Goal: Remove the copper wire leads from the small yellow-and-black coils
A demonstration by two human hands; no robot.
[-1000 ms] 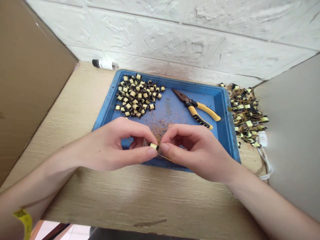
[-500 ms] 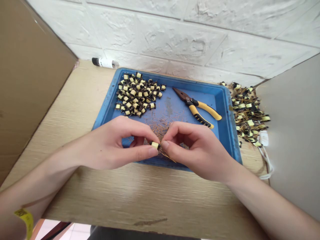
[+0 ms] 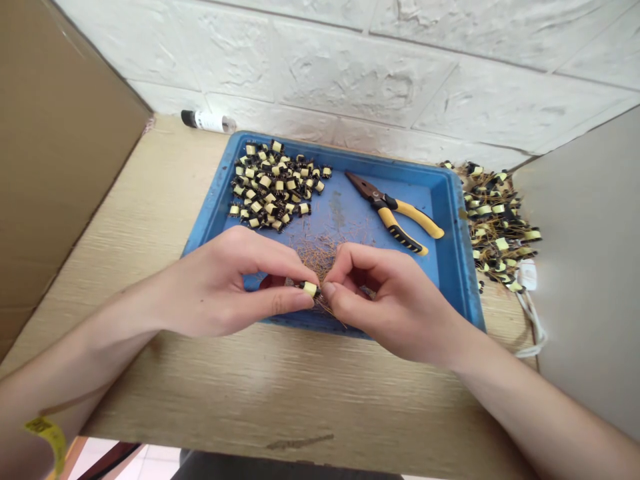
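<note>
Between thumb and index finger, my left hand [image 3: 245, 283] pinches a small transformer coil [image 3: 310, 289] with a yellow-taped body and black ends. My right hand [image 3: 385, 300] is closed in a pinch at the coil's right end, on its thin copper wire leads [image 3: 337, 319]; the fingertips hide the exact grip. Both hands are over the front part of a blue tray [image 3: 345, 330]. Below and behind the fingers lies a heap of copper wire clippings [image 3: 317, 253].
Many similar coils [image 3: 275, 187] fill the tray's back left. Yellow-and-black pliers [image 3: 395, 213] lie at its right. More coils with long leads [image 3: 500, 227] are piled outside, near a white cable [image 3: 535, 327]. A small bottle [image 3: 207, 121] lies by the wall.
Both hands stay nearly in place with the coil between them. The wire leads beside my right fingertips have shifted slightly. The view has moved a little.
</note>
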